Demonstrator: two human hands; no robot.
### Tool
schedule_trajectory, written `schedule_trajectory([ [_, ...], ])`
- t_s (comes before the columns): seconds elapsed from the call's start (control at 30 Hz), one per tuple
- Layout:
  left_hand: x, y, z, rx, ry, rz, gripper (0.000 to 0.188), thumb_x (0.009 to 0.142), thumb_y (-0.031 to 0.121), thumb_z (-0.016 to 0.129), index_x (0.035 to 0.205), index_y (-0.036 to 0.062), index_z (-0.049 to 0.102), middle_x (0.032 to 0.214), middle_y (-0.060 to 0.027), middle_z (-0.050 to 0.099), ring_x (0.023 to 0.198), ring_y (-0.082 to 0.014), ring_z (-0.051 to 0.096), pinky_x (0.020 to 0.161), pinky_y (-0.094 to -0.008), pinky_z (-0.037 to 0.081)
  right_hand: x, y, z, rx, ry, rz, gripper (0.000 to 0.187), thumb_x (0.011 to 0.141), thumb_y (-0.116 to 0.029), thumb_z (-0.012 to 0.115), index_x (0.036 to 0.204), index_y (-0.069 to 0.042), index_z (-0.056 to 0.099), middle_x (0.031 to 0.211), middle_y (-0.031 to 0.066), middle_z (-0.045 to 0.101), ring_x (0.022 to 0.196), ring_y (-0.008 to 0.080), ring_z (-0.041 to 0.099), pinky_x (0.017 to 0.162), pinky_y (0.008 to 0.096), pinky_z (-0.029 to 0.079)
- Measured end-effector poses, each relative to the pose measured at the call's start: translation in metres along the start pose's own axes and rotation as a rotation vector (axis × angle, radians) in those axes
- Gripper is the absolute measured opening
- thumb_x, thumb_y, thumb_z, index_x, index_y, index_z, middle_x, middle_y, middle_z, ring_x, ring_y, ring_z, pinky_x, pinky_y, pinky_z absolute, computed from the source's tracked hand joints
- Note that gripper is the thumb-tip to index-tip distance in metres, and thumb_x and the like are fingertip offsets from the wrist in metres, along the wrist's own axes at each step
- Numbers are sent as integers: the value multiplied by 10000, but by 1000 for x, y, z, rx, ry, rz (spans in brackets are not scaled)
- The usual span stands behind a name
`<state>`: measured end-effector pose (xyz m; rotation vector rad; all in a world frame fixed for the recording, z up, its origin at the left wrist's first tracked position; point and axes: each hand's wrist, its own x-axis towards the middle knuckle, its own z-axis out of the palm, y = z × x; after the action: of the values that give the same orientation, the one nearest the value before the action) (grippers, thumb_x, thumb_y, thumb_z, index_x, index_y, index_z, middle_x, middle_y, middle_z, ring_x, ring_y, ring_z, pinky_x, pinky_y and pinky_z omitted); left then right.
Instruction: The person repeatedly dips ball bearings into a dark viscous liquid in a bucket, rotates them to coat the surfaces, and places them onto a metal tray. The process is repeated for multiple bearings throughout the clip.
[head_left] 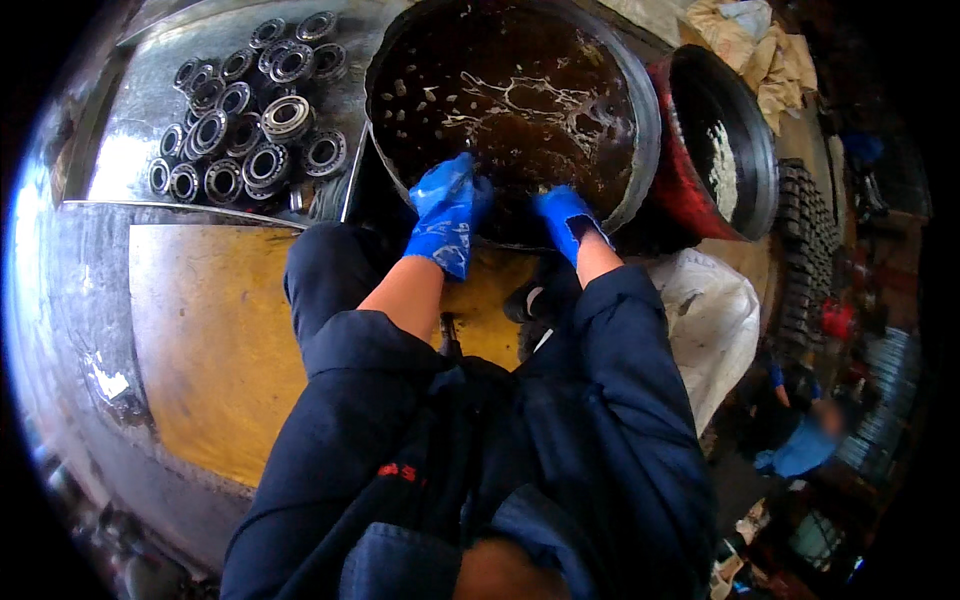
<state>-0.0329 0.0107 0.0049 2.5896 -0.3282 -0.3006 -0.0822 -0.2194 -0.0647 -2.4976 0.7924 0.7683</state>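
Note:
Both of my hands wear blue rubber gloves and reach over the near side of a large round metal tub (pixel 650 150) of dark brown liquid. My left hand (pixel 447 205) is closed, its fingers curled down at the liquid and slightly blurred; whatever it grips is hidden. To its right, my right hand (pixel 570 212) dips inside the near rim with its fingers bent inward. The glove covers anything in that grasp. Pale foam streaks and small bubbles float on the liquid beyond my hands.
Several steel ball bearings (pixel 288 118) lie heaped on a metal tray (pixel 135 130) at the left. A red drum (pixel 690 150) stands right of the tub, with a white sack (pixel 705 320) nearer me. Stacked dark parts (pixel 803 250) and another person (pixel 800 440) are farther right.

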Motion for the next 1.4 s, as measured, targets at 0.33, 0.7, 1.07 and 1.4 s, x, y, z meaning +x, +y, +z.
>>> schedule_trajectory([
  [0.33, -2, -2, 4, -25, 82, 8, 406, 845, 383, 653, 1172, 149, 712, 1049, -172, 747, 1010, -376, 708, 880, -478, 574, -11, -32, -10, -653, -85, -232, 437, 1027, -360, 526, 1373, -131, 664, 1424, 166, 626, 1303, 371, 607, 1078, 433, 483],
  [0.7, -2, 6, 4, -23, 76, -2, 365, 844, 367, 658, 1130, 149, 722, 1022, -159, 755, 994, -381, 714, 864, -485, 576, 2, -38, -13, -661, -154, -184, 448, 1022, -385, 512, 1370, -152, 669, 1415, 174, 630, 1324, 389, 584, 1117, 487, 441],
  [1.07, 0, -4, 0, -19, 1, -61, 382, 834, 373, 672, 1127, 132, 717, 1032, -158, 753, 998, -380, 710, 874, -478, 575, 1, 1, 11, -112, 77, -149, 444, 1005, -427, 560, 1309, -132, 695, 1315, 219, 669, 1233, 409, 632, 1021, 497, 510],
  [1.4, -5, -8, -3, -40, 115, -21, 399, 838, 374, 672, 1140, 117, 720, 1054, -154, 755, 1014, -370, 711, 895, -462, 575, -9, -21, -1, -411, -61, -145, 456, 1003, -413, 551, 1347, -139, 669, 1375, 196, 640, 1236, 405, 634, 1019, 514, 510],
])
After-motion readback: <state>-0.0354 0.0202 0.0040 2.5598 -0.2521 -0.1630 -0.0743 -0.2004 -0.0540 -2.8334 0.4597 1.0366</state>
